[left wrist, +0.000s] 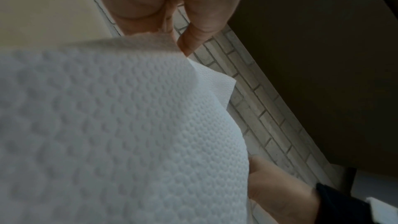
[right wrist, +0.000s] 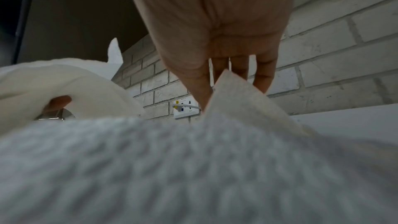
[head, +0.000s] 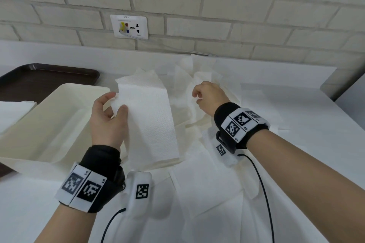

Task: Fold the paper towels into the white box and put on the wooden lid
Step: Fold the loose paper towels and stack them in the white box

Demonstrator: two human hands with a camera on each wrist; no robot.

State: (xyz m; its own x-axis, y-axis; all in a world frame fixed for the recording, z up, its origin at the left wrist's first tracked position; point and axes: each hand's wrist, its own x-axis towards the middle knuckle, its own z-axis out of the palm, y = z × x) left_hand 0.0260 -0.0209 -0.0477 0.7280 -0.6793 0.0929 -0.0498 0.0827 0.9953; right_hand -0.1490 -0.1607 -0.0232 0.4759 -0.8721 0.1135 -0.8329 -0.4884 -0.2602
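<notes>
My left hand (head: 116, 104) holds a folded white paper towel (head: 150, 120) upright just right of the white box (head: 59, 116), thumb in front and fingers behind its top left corner. The same embossed towel (left wrist: 107, 125) fills the left wrist view below the fingers (left wrist: 193, 37). My right hand (head: 199, 94) hovers over a loose pile of paper towels (head: 197, 173) on the counter. In the right wrist view its thumb and fingers (right wrist: 262, 77) pinch the raised corner of one sheet (right wrist: 234, 91). No wooden lid is in view.
A dark brown tray (head: 49, 77) lies behind the box at the far left. More white sheets (head: 13, 110) lie left of the box. The brick wall carries a socket plate (head: 129, 26). Cables run from both wrist bands toward me.
</notes>
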